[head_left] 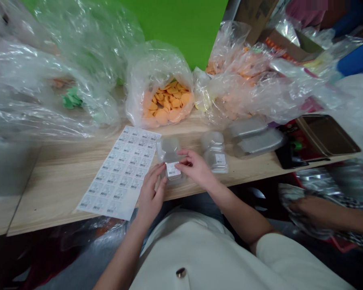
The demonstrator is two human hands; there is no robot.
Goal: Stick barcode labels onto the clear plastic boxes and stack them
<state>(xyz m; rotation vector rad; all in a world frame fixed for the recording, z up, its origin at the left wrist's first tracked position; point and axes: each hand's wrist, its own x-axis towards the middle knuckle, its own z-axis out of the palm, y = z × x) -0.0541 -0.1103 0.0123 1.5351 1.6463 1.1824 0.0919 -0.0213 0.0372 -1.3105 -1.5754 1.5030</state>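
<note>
A clear plastic clamshell box lies with its lid folded back at the table's front edge. A white barcode label sits on its near half. My right hand pinches the label's right edge between thumb and fingers. My left hand rests at the box's left side, fingers stretched out and thumb apart, fingertips by the label's left edge. Left of the box lies a sheet of barcode labels. To the right is a second clear clamshell box with a label on its near half.
Stacked clear boxes and a dark tray stand farther right. Behind are an open plastic bag of orange discs and a large clear bag with green pieces. Another person's hand is at the lower right.
</note>
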